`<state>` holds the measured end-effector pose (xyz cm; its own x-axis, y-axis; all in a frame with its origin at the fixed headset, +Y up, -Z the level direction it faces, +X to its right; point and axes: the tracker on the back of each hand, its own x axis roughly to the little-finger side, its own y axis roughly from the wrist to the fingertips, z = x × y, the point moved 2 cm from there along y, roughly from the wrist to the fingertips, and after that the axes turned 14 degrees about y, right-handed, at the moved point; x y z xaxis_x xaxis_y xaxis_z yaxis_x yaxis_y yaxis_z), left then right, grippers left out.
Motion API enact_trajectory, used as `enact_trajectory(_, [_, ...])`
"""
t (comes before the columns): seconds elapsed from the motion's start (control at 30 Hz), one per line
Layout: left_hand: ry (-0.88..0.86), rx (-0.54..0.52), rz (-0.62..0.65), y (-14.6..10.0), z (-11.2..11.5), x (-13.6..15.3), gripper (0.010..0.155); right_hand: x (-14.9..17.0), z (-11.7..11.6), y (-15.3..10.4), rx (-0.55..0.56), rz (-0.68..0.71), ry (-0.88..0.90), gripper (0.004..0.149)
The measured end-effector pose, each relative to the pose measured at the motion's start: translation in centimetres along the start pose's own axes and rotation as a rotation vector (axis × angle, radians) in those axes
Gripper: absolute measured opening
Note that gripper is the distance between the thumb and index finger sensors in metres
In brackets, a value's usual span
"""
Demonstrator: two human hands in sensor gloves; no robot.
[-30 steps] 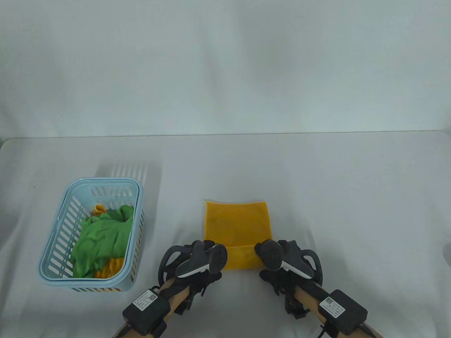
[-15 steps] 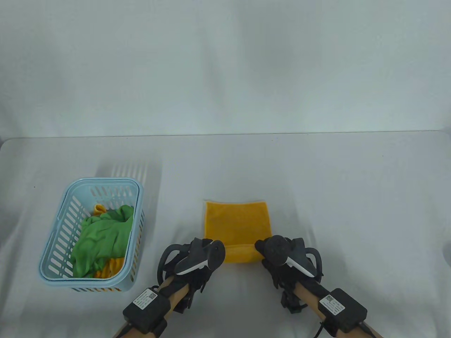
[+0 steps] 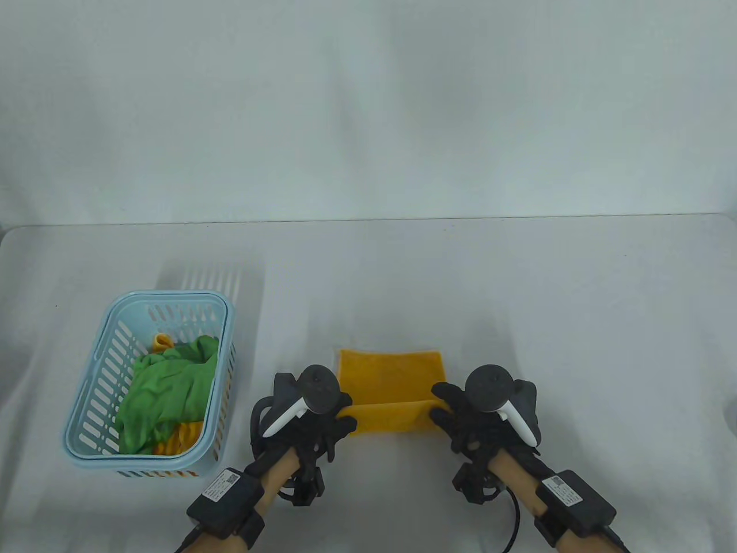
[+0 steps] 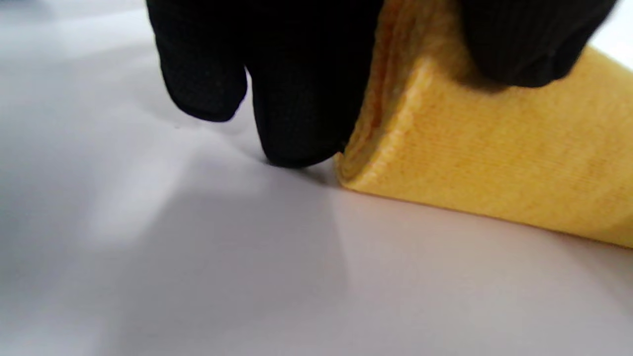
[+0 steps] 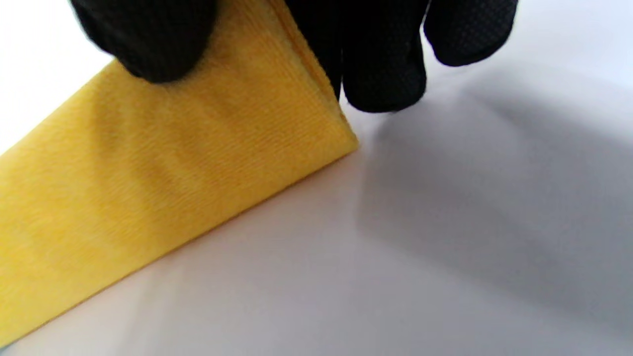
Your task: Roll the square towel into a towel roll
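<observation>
- Yellow towel [image 3: 387, 385]: we find it lying on the white table [image 3: 518, 299] between our two hands, its near part turned over into a rolled band [image 3: 384, 416] that runs from one hand to the other; the flat remainder extends away from us beyond the fingertips
- Left hand [image 3: 314, 423]: in a black glove, we have it at the left end of the rolled band, thumb on top of the fold and fingers [image 4: 301, 99] curled down against the open end, so it pinches the cloth; one fingertip touches the table just beside the roll (the left wrist view shows the layered spiral of fabric at that end [image 4: 376, 128])
- Right hand [image 3: 469, 420]: in a black glove, we have it at the right end of the band in mirror fashion, thumb pressed on the upper face and fingers [image 5: 383, 64] curled over the edge, gripping the cloth; the folded corner [image 5: 341, 133] rests on the table directly below those fingers
- Trackers: one strapped to the back of each hand, left [image 3: 311, 394] and right [image 3: 495, 394], dark with a white handle
- Light blue basket [image 3: 86, 403]: slotted plastic, well to the left of our left hand, standing apart from the towel
- Basket contents: a crumpled green cloth [image 3: 167, 386] on top, with yellow-orange fabric [image 3: 162, 341] showing at its far side and beneath its near edge
</observation>
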<state>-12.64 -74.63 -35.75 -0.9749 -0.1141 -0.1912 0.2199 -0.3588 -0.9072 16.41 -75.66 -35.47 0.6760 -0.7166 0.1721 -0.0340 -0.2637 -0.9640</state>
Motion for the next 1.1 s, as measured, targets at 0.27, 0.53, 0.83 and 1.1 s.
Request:
enact_trajectory(0.27, [0.000,0.052,-0.033,0.4,0.8,0.1,0.065,0.2,-0.3,0.0,0.021,-0.075,-0.107,0.062])
enact_trajectory(0.53, [0.068,-0.049,-0.151,0.4,0.8,0.7,0.069,0.4,-0.4,0.0,0.112,-0.105,-0.192,0.060])
enact_trajectory(0.83, [0.100,-0.124,-0.135,-0.4,-0.5,1.0,0.071,-0.2,1.0,-0.8,0.147,-0.088,-0.167,0.060])
enact_trajectory(1.1, [0.249,-0.157,0.134,-2.1,-1.2,-3.0,0.070,-3.2,0.4,-3.3,0.045,0.142,-0.187,0.066])
